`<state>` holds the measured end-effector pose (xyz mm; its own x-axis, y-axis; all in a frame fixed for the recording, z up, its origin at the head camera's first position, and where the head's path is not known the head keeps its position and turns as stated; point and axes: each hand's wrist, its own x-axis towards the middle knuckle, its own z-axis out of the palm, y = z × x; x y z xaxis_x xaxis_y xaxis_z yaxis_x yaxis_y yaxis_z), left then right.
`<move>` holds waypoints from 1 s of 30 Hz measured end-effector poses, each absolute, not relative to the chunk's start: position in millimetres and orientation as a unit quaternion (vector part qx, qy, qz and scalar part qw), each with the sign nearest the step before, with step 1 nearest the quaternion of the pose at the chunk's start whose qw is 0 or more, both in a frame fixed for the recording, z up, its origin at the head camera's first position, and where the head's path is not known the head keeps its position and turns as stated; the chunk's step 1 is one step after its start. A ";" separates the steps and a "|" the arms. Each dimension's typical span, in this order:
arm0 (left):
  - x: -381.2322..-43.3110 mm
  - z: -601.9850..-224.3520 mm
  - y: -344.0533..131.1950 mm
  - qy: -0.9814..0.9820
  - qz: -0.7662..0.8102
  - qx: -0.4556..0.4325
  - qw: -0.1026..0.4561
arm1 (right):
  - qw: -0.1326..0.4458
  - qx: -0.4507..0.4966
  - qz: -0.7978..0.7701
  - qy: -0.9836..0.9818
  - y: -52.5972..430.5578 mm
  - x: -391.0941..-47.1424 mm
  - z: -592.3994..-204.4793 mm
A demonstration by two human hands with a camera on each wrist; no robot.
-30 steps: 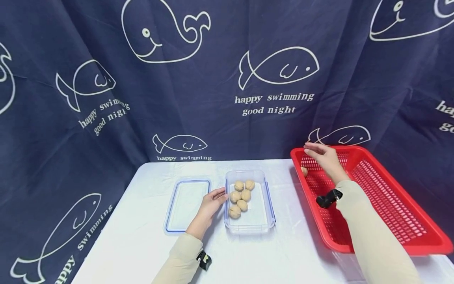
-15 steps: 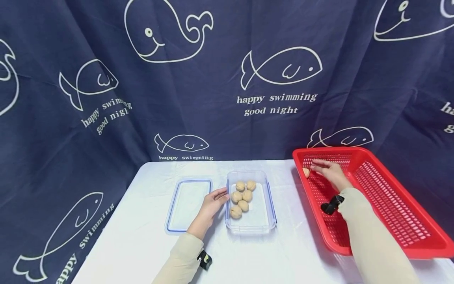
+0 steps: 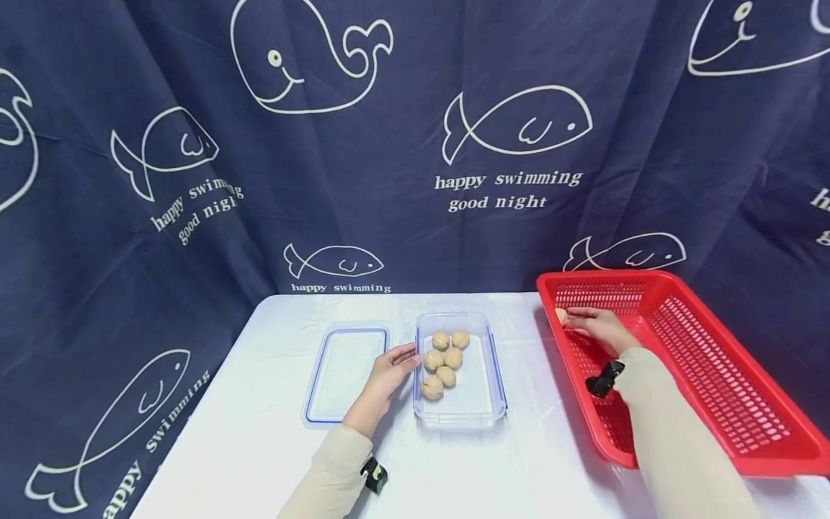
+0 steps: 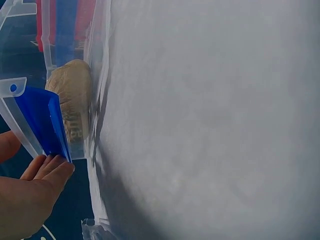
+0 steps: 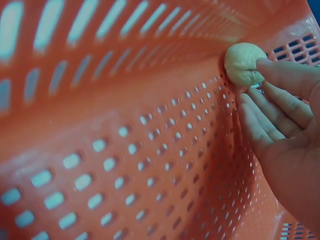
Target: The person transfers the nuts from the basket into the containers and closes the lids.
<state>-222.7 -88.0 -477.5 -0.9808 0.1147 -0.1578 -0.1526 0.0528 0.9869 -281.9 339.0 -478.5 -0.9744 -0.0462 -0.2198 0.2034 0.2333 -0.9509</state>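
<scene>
Several walnuts (image 3: 445, 359) lie in the left half of a clear plastic food container (image 3: 476, 404). My left hand (image 3: 387, 371) rests its fingertips against the container's left side; in the left wrist view they touch its blue latch (image 4: 42, 120). Inside a red plastic basket (image 3: 583, 404), my right hand (image 3: 603, 328) reaches to a single walnut (image 5: 244, 64) by the left wall. From the right wrist view, the thumb overlaps that walnut's edge while the other fingers extend fairly straight just below it. A firm grip on it is not visible.
A clear lid with a blue seal (image 3: 346, 375) lies flat left of the container. White cloth covers the table (image 3: 467, 472). Behind it hangs a navy curtain (image 3: 402, 158) with fish drawings. The basket's raised rim surrounds the right hand.
My right hand has come down from above the basket's back left rim to the walnut inside. My left hand stays at the container; the head view has shifted slightly.
</scene>
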 end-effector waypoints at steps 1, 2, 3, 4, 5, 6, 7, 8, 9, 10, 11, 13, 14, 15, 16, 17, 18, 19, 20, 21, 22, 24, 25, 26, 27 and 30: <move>-220.4 -473.7 -87.8 0.719 0.688 -0.014 0.098 | 0.102 0.049 -0.615 0.780 337.4 -282.0 -479.2; -218.3 -468.8 -87.4 0.719 0.688 -0.013 0.099 | 0.102 0.049 -0.611 0.783 336.5 -282.7 -479.0; -216.1 -463.8 -86.9 0.719 0.688 -0.012 0.100 | 0.102 0.049 -0.606 0.787 335.7 -283.2 -478.8; -213.6 -458.8 -86.4 0.720 0.686 -0.011 0.100 | 0.104 0.049 -0.598 0.793 335.1 -283.4 -478.5; -211.2 -454.3 -86.0 0.721 0.686 -0.011 0.101 | 0.105 0.049 -0.595 0.796 334.6 -283.3 -478.4; -209.0 -450.5 -85.7 0.721 0.685 -0.011 0.102 | 0.106 0.052 -0.591 0.798 334.2 -283.1 -478.3; -207.7 -449.4 -86.0 0.723 0.684 -0.008 0.100 | 0.107 0.055 -0.584 0.802 333.9 -282.8 -478.4; -206.6 -448.3 -86.2 0.723 0.683 -0.008 0.101 | 0.109 0.057 -0.582 0.804 333.9 -282.6 -478.6; -206.2 -448.4 -86.3 0.724 0.682 -0.008 0.101 | 0.110 0.057 -0.582 0.804 333.9 -282.4 -479.1; -206.6 -449.7 -86.6 0.725 0.682 -0.008 0.101 | 0.111 0.055 -0.580 0.805 334.1 -282.0 -479.6; -207.6 -452.0 -86.8 0.725 0.682 -0.008 0.101 | 0.110 0.056 -0.581 0.805 334.3 -282.1 -480.3; -212.1 -460.2 -87.7 0.723 0.683 -0.008 0.101 | 0.106 0.055 -0.583 0.803 334.2 -282.1 -481.6; -214.4 -463.8 -87.8 0.721 0.685 -0.012 0.103 | 0.105 0.053 -0.585 0.802 334.4 -282.4 -482.2; -217.1 -468.5 -88.1 0.721 0.685 -0.012 0.102 | 0.103 0.055 -0.587 0.801 334.0 -282.4 -482.5; -219.7 -472.8 -88.2 0.720 0.686 -0.013 0.101 | 0.102 0.058 -0.582 0.805 333.6 -282.3 -482.4; -221.5 -476.5 -88.1 0.721 0.686 -0.013 0.100 | 0.099 0.063 -0.580 0.806 333.1 -282.1 -482.4; -223.3 -480.0 -88.1 0.720 0.686 -0.014 0.098 | 0.098 0.065 -0.577 0.808 332.9 -281.9 -482.3; -224.5 -482.4 -88.0 0.721 0.686 -0.014 0.097 | 0.097 0.070 -0.572 0.812 332.5 -281.6 -482.0; -225.2 -483.9 -87.8 0.721 0.686 -0.015 0.096 | 0.096 0.075 -0.566 0.816 332.2 -281.3 -481.7; -225.7 -484.8 -87.6 0.721 0.686 -0.015 0.095 | 0.094 0.082 -0.560 0.819 331.8 -280.9 -481.5; -225.8 -485.1 -87.4 0.722 0.686 -0.016 0.095 | 0.093 0.085 -0.553 0.824 331.5 -280.4 -481.1; -226.1 -485.4 -87.2 0.722 0.685 -0.015 0.092 | 0.091 0.087 -0.547 0.828 331.0 -279.7 -481.0; -226.1 -485.4 -87.2 0.722 0.685 -0.016 0.092 | 0.089 0.089 -0.543 0.830 330.4 -279.3 -480.8; -226.1 -485.3 -87.2 0.722 0.686 -0.017 0.092 | 0.088 0.089 -0.541 0.832 330.3 -279.3 -481.0; -226.0 -485.3 -87.3 0.722 0.686 -0.017 0.092 | 0.087 0.089 -0.540 0.833 330.1 -279.4 -481.3; -226.2 -485.5 -87.6 0.722 0.686 -0.018 0.092 | 0.082 0.080 -0.539 0.834 329.9 -280.2 -481.6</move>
<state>-226.2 -87.6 -485.5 -0.9825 0.0992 -0.1576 -0.1524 0.0583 0.9866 -280.2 329.9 -481.6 -0.9736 0.0457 -0.2235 0.2225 0.4053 -0.8867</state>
